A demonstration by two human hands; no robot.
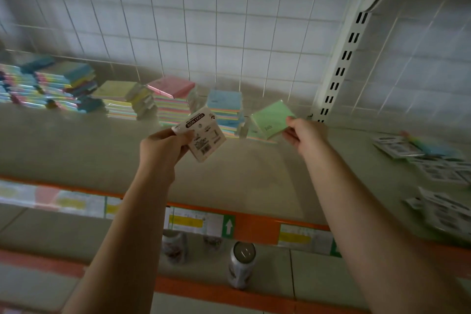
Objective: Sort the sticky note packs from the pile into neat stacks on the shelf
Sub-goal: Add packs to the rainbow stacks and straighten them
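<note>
Left hand (163, 146) grips a white pack (201, 135) (label up); right hand (303, 132), at 3 o'clock, pinches a green pack (271, 118) over the shelf (102, 150).

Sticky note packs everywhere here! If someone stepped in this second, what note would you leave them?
Left hand grips a pack, label side up.
Right hand pinches a green pack, tilted over the low rightmost stack.
Done: several stacks line the shelf at the back.
Left: set down both packs, then sort the loose pile at right.
</note>
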